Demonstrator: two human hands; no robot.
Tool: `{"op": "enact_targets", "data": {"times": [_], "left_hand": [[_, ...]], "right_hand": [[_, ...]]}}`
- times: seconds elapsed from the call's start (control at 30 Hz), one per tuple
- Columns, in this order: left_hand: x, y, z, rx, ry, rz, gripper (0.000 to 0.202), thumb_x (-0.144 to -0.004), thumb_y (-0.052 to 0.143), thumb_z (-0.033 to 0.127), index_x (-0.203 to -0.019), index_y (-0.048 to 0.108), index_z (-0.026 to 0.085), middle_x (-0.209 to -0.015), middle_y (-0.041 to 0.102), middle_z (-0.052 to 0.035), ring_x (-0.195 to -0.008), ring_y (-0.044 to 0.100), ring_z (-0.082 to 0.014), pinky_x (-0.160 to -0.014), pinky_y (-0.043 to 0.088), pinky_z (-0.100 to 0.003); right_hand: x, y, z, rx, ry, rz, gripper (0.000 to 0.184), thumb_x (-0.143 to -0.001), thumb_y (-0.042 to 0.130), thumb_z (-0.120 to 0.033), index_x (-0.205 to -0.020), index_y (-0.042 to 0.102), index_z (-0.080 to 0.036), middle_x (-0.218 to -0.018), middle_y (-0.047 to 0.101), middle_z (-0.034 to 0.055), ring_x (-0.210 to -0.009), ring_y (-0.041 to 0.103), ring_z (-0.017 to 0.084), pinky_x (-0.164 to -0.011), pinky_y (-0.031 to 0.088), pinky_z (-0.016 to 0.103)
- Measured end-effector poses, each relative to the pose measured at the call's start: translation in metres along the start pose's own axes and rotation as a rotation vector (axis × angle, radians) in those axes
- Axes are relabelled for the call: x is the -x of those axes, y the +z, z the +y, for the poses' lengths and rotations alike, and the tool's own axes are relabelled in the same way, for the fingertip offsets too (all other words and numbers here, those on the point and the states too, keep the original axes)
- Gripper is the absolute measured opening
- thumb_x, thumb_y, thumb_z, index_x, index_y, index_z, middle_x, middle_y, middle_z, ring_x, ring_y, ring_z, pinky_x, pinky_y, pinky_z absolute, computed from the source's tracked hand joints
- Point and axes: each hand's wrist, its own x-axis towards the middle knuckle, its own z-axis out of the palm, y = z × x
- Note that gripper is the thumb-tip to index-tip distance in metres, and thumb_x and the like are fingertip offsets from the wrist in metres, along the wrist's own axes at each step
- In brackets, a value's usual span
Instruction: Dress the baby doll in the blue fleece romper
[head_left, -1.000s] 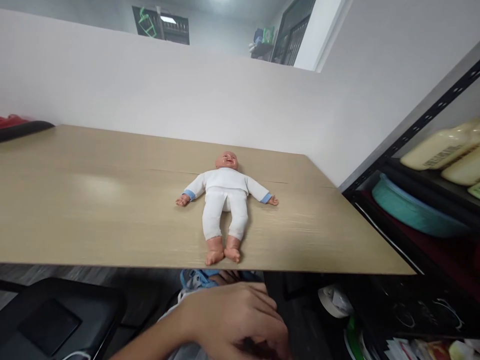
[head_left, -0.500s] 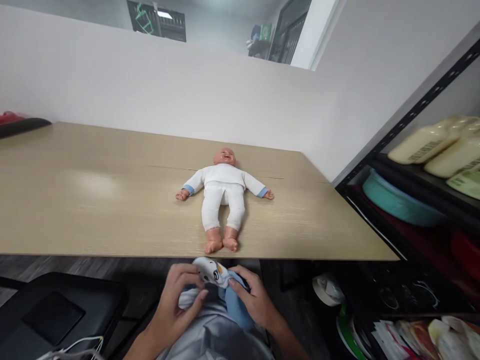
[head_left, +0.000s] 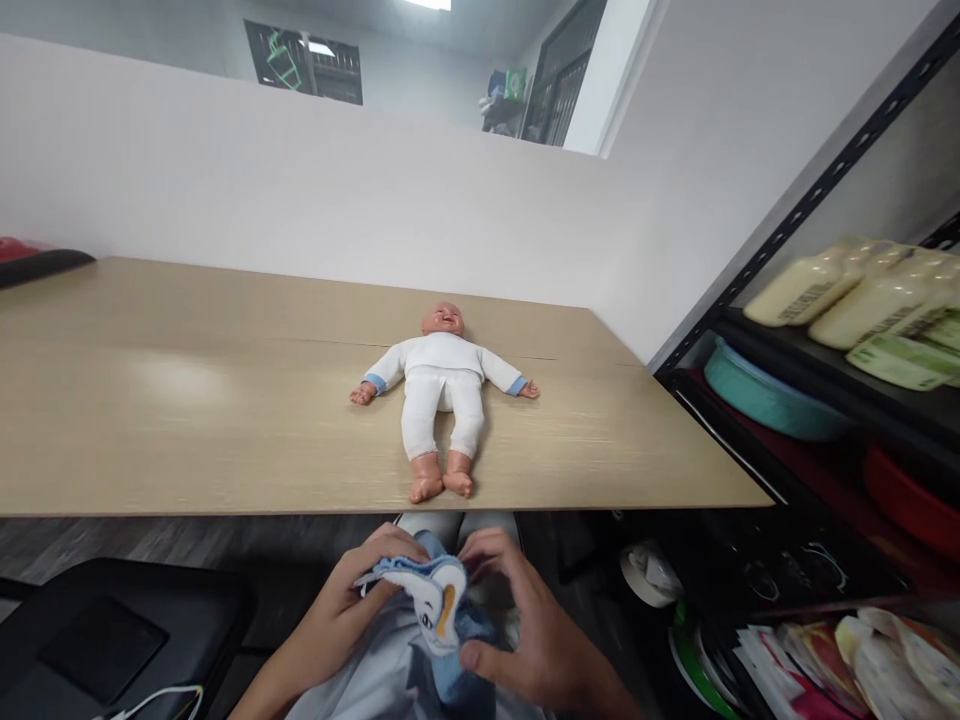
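Observation:
A baby doll (head_left: 442, 395) in a white suit with blue cuffs lies on its back on the wooden table (head_left: 187, 420), feet toward the near edge. Below the table edge, over my lap, both hands grip a small blue and white piece of cloth (head_left: 435, 600) with a cartoon duck face on it. My left hand (head_left: 352, 600) pinches its left side with closed fingers. My right hand (head_left: 525, 625) curls around its right side, thumb pressing the blue part.
A black metal shelf (head_left: 810, 200) stands to the right with cream bottles (head_left: 847, 295), a teal bowl (head_left: 765, 395) and packets at the bottom. A black chair (head_left: 112, 630) sits at the lower left. A white partition wall backs the table.
The cloth has been turned in my hands so the duck face now points down toward me. My hands have shifted slightly lower and the camera tilted a little.

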Motion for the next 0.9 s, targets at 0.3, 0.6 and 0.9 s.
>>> {"op": "enact_targets", "data": {"times": [0.3, 0.6, 0.9], "left_hand": [[-0.015, -0.009, -0.001, -0.2, 0.476, 0.13, 0.009, -0.1, 0.072, 0.03, -0.109, 0.071, 0.027, -0.093, 0.074, -0.0054, -0.088, 0.068, -0.0208, -0.082, 0.057, -0.032], [-0.009, -0.013, -0.002, -0.198, 0.398, 0.211, 0.01, -0.102, 0.068, 0.033, -0.098, 0.068, 0.024, -0.094, 0.069, -0.005, -0.087, 0.066, -0.0206, -0.078, 0.055, -0.032], [-0.013, -0.012, -0.001, -0.224, 0.277, 0.189, 0.005, -0.107, 0.057, 0.03, -0.107, 0.058, 0.025, -0.096, 0.074, -0.0034, -0.085, 0.071, -0.0191, -0.077, 0.053, -0.03]], "right_hand": [[-0.022, -0.008, -0.024, -0.039, 0.027, -0.227, 0.092, -0.072, 0.096, -0.039, -0.153, 0.053, -0.029, -0.116, 0.074, 0.0058, -0.097, 0.071, 0.022, -0.087, 0.058, 0.033], [-0.02, -0.013, -0.015, 0.255, -0.384, 0.319, 0.01, -0.088, 0.071, -0.02, -0.096, 0.066, -0.024, -0.102, 0.063, 0.0063, -0.097, 0.063, 0.024, -0.087, 0.053, 0.038], [-0.021, -0.03, -0.04, -0.146, -0.259, -0.073, 0.048, -0.09, 0.072, -0.045, -0.128, 0.049, -0.027, -0.138, 0.062, 0.0134, -0.13, 0.061, 0.032, -0.11, 0.051, 0.052]]}}
